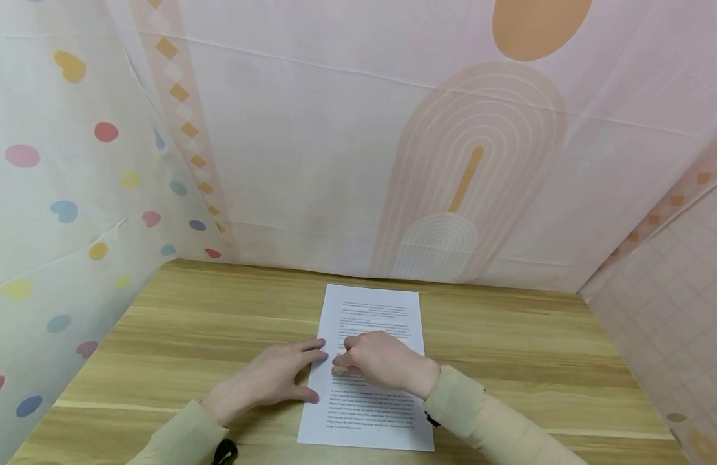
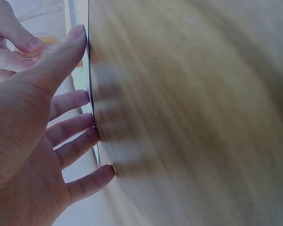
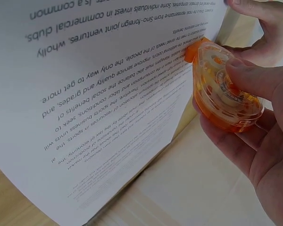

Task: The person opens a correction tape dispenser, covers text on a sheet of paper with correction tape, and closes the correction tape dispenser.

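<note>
A printed sheet of paper (image 1: 373, 420) lies on the wooden table, covered in lines of black text. In my right hand (image 1: 387, 365) I grip an orange, see-through correction tape dispenser (image 3: 224, 89) between thumb and fingers. Its orange tip touches the sheet near the left ends of the text lines. My left hand (image 1: 277, 374) rests with spread fingers at the sheet's left edge, thumb and fingertips on the paper's margin. The left wrist view shows those fingertips (image 2: 80, 96) along the edge. From above, my right hand covers most of the dispenser.
The wooden table (image 1: 509, 361) extends on both sides of the sheet. Behind it hangs a pale pink patterned cloth (image 1: 312, 161), and a cloth with coloured dots (image 1: 56, 213) hangs at the left. Dark bands show at both wrists.
</note>
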Tool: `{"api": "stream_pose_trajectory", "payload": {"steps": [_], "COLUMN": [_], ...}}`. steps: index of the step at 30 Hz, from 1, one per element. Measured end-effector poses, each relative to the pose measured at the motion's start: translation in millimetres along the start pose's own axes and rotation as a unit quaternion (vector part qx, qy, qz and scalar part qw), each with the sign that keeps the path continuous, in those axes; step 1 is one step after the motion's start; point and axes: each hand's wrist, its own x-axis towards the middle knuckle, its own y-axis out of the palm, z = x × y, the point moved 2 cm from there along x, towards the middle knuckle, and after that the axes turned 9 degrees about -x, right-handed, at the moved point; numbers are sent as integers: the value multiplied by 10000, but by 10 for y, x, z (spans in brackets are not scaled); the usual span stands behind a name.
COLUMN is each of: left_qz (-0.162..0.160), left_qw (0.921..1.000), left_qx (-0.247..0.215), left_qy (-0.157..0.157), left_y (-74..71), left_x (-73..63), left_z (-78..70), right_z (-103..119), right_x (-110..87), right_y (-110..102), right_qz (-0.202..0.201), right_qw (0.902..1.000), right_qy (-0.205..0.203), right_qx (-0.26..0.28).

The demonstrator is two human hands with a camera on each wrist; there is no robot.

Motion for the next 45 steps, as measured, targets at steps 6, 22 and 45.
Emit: {"api": "stream_pose_trajectory", "payload": {"steps": [6,22,45], "left_qz": [-26,-16,41], "left_qw": [10000,10000,10000], "left_qx": [23,-8,-9], "left_qy": [41,35,-20], "left_y": [1,5,21], "left_x": [2,2,1], "left_z": [5,3,7], "right_z": [8,78,46], "right_x": [31,71,14], "right_y": [-25,-90,-80], "right_qz": [260,454,584], "right_qw": [9995,9972,9959], "right_qy": [-65,-119,-174], "right_qx": [-135,-580,-662]}}
